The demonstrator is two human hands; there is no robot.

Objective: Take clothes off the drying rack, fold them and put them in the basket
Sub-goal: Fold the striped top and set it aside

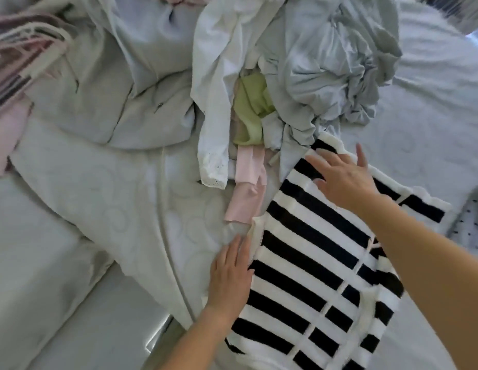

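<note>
Striped knit [299, 263] runs off bottom edge; hangers [26, 41] cropped left.

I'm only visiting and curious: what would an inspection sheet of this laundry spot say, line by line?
Surface: quilted white mattress, partly covered with laundry.
Job's things: striped knit top laid flat; basket and drying rack not seen.
Clutter: unfolded pile beyond it with a white garment, green garment, pink garment, pale blue garment; hangers at far left.
Hands: left hand flat at the top's left edge; right hand spread flat on its upper part.
Cables: nothing seen.
Surroundings: polka-dot fabric at the right edge.
</note>
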